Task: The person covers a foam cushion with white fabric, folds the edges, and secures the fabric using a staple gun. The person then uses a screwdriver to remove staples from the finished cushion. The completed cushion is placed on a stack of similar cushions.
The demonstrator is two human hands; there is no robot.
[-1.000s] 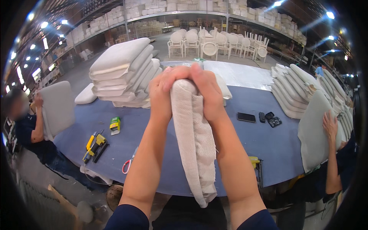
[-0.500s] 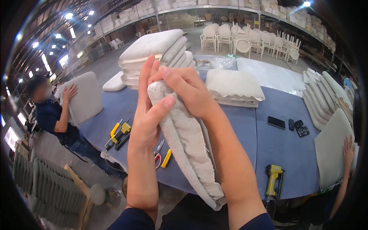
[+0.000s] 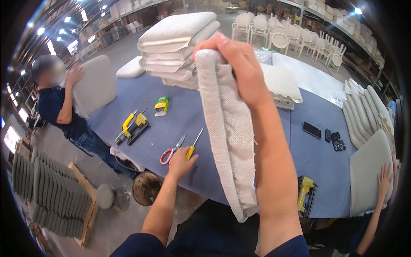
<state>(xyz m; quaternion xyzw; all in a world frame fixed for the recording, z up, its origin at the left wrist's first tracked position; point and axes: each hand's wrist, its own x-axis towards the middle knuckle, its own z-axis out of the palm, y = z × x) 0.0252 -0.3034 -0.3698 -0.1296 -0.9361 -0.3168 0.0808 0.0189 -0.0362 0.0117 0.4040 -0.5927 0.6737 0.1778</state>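
My right hand (image 3: 239, 64) grips the top end of a light grey fabric-covered chair seat cushion (image 3: 229, 132), held on edge above the table. Its folded, frayed fabric border faces me. My left hand (image 3: 183, 162) reaches down to the tabletop, fingers closed around the yellow handle of a screwdriver (image 3: 198, 139), whose thin metal shaft points away from me. Just left of it lie scissors (image 3: 166, 157) with red and white handles. The lower end of the screwdriver handle is hidden under my fingers.
On the blue table (image 3: 171, 124) are a yellow staple gun (image 3: 136, 128), a green-yellow box (image 3: 161, 106), stacked cushions (image 3: 175, 47), a phone (image 3: 311, 130) and a second staple gun (image 3: 306, 195). A co-worker (image 3: 55, 98) holds a cushion at left; another person's hand (image 3: 384, 175) touches one at right.
My left hand has let go of the cushion and moved down to the screwdriver. The right hand still holds the cushion, now more upright. The view has shifted slightly.
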